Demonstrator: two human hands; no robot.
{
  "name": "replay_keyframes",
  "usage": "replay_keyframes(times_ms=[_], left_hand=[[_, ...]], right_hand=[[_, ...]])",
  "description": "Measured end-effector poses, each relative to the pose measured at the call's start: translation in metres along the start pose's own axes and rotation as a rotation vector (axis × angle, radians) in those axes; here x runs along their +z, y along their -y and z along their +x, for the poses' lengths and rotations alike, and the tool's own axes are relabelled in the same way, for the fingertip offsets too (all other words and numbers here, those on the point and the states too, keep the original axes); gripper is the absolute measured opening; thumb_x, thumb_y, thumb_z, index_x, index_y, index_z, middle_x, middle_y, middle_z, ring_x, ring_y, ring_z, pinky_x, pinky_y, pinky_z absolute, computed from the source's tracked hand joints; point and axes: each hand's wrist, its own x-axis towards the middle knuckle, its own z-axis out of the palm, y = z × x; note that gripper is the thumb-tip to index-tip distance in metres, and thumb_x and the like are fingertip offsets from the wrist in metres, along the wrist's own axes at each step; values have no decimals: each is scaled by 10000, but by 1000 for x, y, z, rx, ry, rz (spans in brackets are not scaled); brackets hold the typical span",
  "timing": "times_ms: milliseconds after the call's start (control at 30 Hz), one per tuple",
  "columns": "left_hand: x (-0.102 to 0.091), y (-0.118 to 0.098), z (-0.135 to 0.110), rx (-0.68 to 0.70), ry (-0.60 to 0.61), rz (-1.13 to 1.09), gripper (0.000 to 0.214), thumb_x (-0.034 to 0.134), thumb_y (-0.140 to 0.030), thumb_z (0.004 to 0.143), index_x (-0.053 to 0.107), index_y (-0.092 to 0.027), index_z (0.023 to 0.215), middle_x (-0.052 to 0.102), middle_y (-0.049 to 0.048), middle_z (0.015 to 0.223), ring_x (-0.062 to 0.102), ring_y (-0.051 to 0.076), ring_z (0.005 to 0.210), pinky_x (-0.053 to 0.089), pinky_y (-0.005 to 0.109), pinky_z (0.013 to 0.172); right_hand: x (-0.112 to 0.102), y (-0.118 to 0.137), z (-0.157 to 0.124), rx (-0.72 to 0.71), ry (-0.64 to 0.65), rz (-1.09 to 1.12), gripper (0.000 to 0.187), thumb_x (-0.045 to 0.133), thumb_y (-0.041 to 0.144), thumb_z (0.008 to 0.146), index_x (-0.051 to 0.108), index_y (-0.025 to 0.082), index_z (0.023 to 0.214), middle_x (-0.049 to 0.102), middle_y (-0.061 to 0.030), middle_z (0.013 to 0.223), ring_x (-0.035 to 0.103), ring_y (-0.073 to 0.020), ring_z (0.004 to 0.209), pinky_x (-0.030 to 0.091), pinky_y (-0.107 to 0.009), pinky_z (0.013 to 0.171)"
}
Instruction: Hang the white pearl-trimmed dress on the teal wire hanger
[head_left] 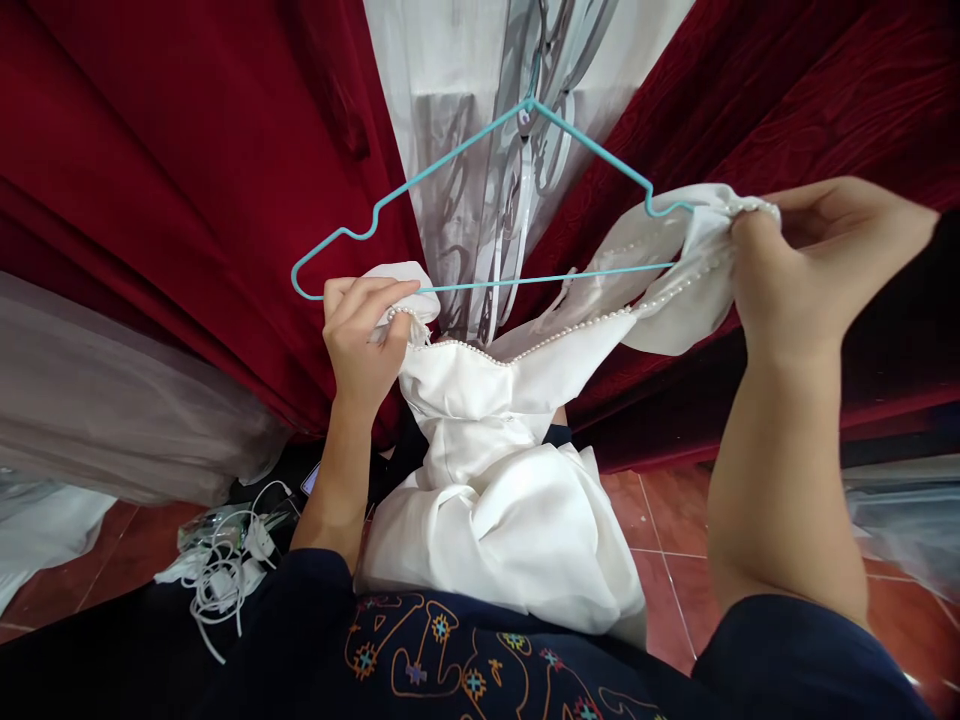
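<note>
A white dress (pixel 480 380) with a pearl-beaded neckline hangs in front of me, its full skirt bunched low against my shirt. Above it is a light blue hanger (pixel 450 158), hooked at the top near ornate white metalwork. My left hand (pixel 367 335) is closed on the dress's left strap, beside the hanger's bottom bar. On the other side, my right hand (pixel 806 260) pinches the beaded edge of the right strap, which is looped over the hanger's right end. The hanger's left end is bare of fabric.
Dark red curtains (pixel 225 150) fall on both sides. Sheer whitish fabric (pixel 112 390) hangs at the left. White cables and a plug (pixel 225 580) lie on a black surface at lower left. Reddish floor tiles (pixel 667 590) show below.
</note>
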Motion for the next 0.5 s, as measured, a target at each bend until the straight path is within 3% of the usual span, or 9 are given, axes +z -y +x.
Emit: replay_keyframes(times_ms=[133, 200, 267, 367, 433, 500], left_hand=[[-1, 0, 4, -4, -34, 12, 354, 616, -45, 777, 843, -244, 961, 770, 9, 909, 604, 216, 935, 517, 359, 877], [-1, -1, 5, -15, -31, 7, 355, 621, -40, 767, 842, -240, 959, 771, 8, 912, 610, 218, 940, 522, 358, 877], [-1, -1, 4, -21, -12, -1, 365, 627, -39, 768, 840, -241, 984, 774, 8, 940, 611, 221, 958, 526, 362, 890], [0, 0, 1, -27, 12, -12, 375, 635, -34, 774, 836, -239, 1015, 774, 13, 971, 606, 224, 980, 528, 365, 906], [1, 1, 0, -25, 9, -19, 372, 636, -30, 776, 831, -236, 1016, 771, 15, 970, 604, 224, 982, 526, 366, 907], [1, 3, 1, -14, 5, -23, 368, 631, -35, 780, 823, -238, 1020, 766, 14, 970, 604, 221, 980, 524, 369, 910]], right_hand=[[-12, -21, -5, 98, 13, -143, 170, 707, 3, 612, 784, 121, 706, 696, -80, 614, 574, -111, 496, 354, -242, 479], [-25, -20, -9, 83, 106, -186, 168, 746, 42, 592, 790, 152, 710, 682, -66, 589, 554, -109, 482, 342, -248, 470], [-41, -11, -13, 28, 281, -157, 198, 750, 80, 601, 798, 185, 762, 709, -60, 637, 580, -116, 511, 392, -255, 493], [-56, 15, -22, -242, 540, -46, 149, 750, 183, 701, 784, 217, 842, 743, -55, 763, 635, -129, 612, 458, -270, 557], [-53, 35, -29, -458, 575, 32, 103, 743, 246, 791, 771, 224, 888, 745, -62, 862, 684, -147, 732, 500, -284, 629], [-37, 52, -38, -549, 551, 108, 142, 712, 268, 858, 772, 227, 981, 748, -86, 1024, 724, -177, 916, 548, -301, 739]])
